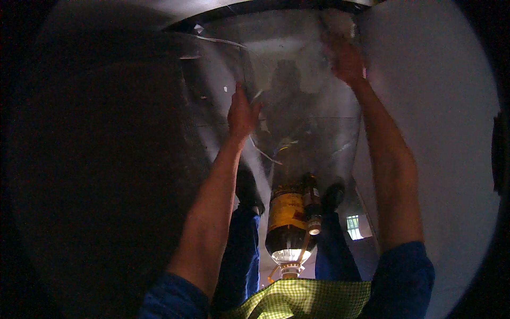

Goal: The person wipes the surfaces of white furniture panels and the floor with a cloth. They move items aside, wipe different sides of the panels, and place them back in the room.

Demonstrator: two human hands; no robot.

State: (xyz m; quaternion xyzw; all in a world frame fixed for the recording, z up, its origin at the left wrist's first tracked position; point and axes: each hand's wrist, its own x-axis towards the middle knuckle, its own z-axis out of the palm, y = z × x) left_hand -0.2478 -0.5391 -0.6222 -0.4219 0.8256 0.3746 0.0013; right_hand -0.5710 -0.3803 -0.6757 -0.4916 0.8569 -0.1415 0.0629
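Note:
My left hand (242, 117) reaches forward over the dim tiled floor (314, 131), thumb apart from the fingers and nothing seen in it. Just below it lies a thin white strand (265, 154). Farther forward on the right is my right hand (347, 63), blurred and dark, beside a pale upright surface (430, 99). Whether it holds anything is not clear. Between my legs stands a large plastic bottle (287, 209) with a yellow label and a capped neck. A slimmer dark bottle-like container (312, 203) is right against it.
Deep shadow covers the left side. Small white scraps (225, 88) and another white strip (221, 40) lie on the floor ahead. A dark curved edge (275, 7) crosses the far end. A bright window-like patch (354, 227) shows beside my right leg. My checked apron (306, 297) hangs at the bottom.

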